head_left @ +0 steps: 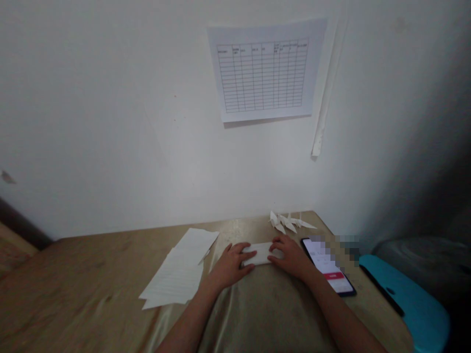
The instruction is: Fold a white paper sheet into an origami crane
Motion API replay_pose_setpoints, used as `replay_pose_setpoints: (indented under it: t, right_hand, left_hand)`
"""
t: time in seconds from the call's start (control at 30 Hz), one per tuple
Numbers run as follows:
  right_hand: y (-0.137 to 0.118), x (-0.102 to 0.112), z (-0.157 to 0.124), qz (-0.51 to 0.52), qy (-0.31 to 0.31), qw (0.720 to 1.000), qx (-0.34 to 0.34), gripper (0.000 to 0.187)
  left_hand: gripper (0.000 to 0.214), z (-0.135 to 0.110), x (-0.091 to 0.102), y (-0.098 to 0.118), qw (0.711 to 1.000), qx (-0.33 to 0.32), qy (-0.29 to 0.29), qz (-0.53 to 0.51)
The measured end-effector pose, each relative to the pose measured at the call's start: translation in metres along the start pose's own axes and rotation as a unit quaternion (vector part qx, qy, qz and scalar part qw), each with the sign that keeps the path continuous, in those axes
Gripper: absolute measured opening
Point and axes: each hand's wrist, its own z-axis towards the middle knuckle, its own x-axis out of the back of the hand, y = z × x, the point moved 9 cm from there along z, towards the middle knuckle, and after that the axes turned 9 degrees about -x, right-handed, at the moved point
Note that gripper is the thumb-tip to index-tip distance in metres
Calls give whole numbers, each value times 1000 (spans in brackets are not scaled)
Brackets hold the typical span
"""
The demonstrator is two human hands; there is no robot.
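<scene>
My left hand (231,266) and right hand (292,256) sit apart on the white paper (262,253), can't tell if gripping; uneven pressure could skew it. Phone (333,284) right of it.

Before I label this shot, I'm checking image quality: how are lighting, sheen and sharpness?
Head view, throughout: dim light, darkest at right; soft sheen on the cloth; wall chart print too blurred to read; blocky pixels mask part of the phone.

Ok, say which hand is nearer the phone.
Right: the right hand is just left of the phone; the left hand farther off, at the left end of the paper strip.
</scene>
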Motion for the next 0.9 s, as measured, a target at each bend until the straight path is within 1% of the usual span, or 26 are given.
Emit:
replay_pose_setpoints:
  t: [0.17, 0.4, 0.63, 0.77, 0.9]
  right_hand:
    - [2, -1, 0, -5, -7, 1000, -12, 25]
    - [4, -5, 2, -21, 3, 1000, -12, 28]
    - [0, -2, 0, -18, 7, 1000, -14, 28]
    - [2, -4, 1, -23, 3, 1000, -16, 30]
    - [4, -6, 1, -29, 4, 999, -16, 31]
  left_hand:
    - [44, 1, 0, 3, 1000, -3, 5, 14]
    - [44, 1, -5, -3, 999, -16, 47, 15]
    - [45, 1, -7, -8, 998, -10, 56, 7]
    - [45, 1, -6, -8, 997, -15, 69, 4]
    - [45, 1, -8, -8, 998, -12, 65, 6]
